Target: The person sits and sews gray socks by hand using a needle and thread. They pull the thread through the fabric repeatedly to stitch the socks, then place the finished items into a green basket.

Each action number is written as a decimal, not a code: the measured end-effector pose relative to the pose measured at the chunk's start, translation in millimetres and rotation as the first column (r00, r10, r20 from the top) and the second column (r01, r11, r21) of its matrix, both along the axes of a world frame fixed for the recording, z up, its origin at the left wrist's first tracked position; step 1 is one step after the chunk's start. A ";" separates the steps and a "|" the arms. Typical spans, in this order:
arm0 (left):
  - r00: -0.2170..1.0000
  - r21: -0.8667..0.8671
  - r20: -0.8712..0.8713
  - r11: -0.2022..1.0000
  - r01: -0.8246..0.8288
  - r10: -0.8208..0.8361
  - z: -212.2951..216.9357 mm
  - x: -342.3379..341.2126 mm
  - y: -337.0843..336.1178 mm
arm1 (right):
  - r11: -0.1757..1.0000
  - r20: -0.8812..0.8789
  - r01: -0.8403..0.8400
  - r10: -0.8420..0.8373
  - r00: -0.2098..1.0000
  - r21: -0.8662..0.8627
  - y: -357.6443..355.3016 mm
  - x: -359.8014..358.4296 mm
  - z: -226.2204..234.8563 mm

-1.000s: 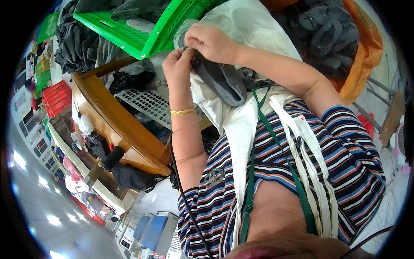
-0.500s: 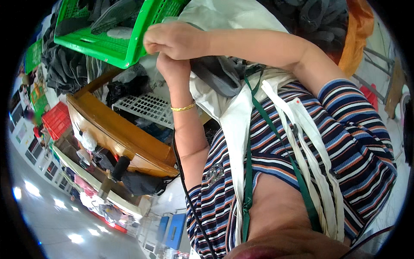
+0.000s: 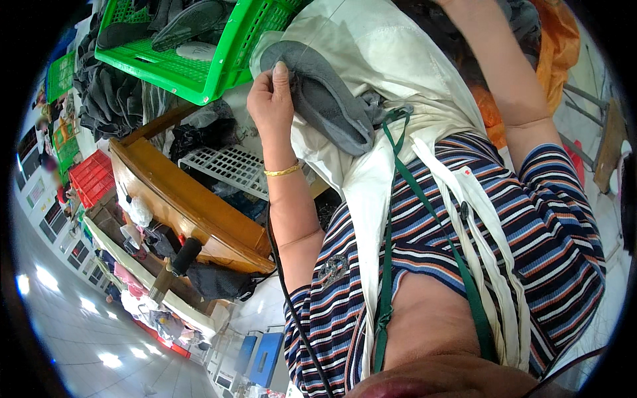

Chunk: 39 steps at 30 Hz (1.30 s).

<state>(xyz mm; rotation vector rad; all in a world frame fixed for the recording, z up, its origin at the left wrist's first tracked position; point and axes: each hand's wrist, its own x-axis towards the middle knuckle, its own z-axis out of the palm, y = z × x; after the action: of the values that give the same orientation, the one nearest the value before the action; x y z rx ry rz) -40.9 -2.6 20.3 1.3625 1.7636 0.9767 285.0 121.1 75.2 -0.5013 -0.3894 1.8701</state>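
A dark grey felt slipper (image 3: pixel 325 99) lies tilted over the white cloth on my lap, its opening facing up. My left hand (image 3: pixel 272 93), with a gold bracelet at the wrist, pinches its upper end, thumb on top. From that end a thin thread (image 3: pixel 325 30) runs up to the top edge of the view. My right forearm (image 3: pixel 491 60) reaches up at the far right, over the white cloth (image 3: pixel 405 73). The top edge cuts off my right hand, so its fingers are hidden.
A green plastic crate (image 3: pixel 212 73) with grey slippers stands at upper left, beside a pile of grey pieces (image 3: pixel 109 99). A wooden table (image 3: pixel 179 199) and a white slatted rack (image 3: pixel 229 169) are at left. An orange sack (image 3: pixel 554 53) with dark slippers is at upper right.
My right hand has moved away from my left, up and right to the view's edge, drawing the thread out. The slipper, mostly covered before, now shows in my left hand.
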 end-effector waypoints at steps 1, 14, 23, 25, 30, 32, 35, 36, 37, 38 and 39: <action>1.000 -0.012 -0.004 1.000 0.002 -0.002 0.2 -0.7 0.0 | 0.985 -0.068 0.161 -0.164 0.984 -0.056 9.9 20.3 -1.5; 0.929 0.164 -0.327 0.979 -0.123 0.172 5.1 1.7 -17.4 | 0.682 0.821 -0.461 -0.438 0.365 0.568 -53.4 -106.3 -82.6; 0.983 0.260 -0.155 0.964 -0.055 0.098 6.5 -11.6 -3.8 | 0.532 0.776 -0.712 -0.630 0.029 0.458 -69.7 -140.5 -70.8; 0.971 0.257 -0.235 0.966 0.023 0.039 0.0 -15.7 5.1 | 0.490 0.735 -0.734 -0.677 0.020 0.471 -66.6 -139.3 -73.9; 0.751 0.491 -0.654 0.806 0.329 0.091 18.3 11.9 -17.8 | 0.420 0.639 -0.745 -0.769 0.010 0.518 -66.6 -141.8 -87.4; 0.641 0.345 -0.764 0.793 0.501 -0.073 27.2 18.7 -26.0 | 0.391 0.604 -0.740 -0.796 0.026 0.547 -66.1 -141.2 -87.7; 0.609 0.154 -0.785 0.916 0.370 -0.114 27.4 23.9 -21.4 | 0.350 0.567 -0.760 -0.823 0.029 0.547 -65.5 -142.5 -83.2; 0.608 0.145 -0.787 0.925 0.352 -0.108 26.8 20.6 -21.2 | 0.337 0.557 -0.771 -0.830 0.027 0.540 -65.0 -143.2 -81.4; 0.605 0.138 -0.789 0.929 0.344 -0.107 27.3 20.0 -20.9 | 0.307 0.528 -0.787 -0.849 0.027 0.535 -64.2 -142.3 -81.3; 0.603 0.131 -0.791 0.933 0.336 -0.106 27.8 19.9 -20.4 | 0.277 0.497 -0.803 -0.867 0.028 0.528 -62.8 -141.2 -81.9; 0.601 0.124 -0.792 0.937 0.327 -0.106 28.0 20.2 -20.2 | 0.246 0.467 -0.818 -0.884 0.030 0.519 -61.2 -140.0 -82.5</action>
<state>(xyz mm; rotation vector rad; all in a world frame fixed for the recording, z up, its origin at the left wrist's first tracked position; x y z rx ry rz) -20.7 -22.8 48.3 2.3810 2.0133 0.4828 145.0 59.9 -7.3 -0.8103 -2.4945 0.0644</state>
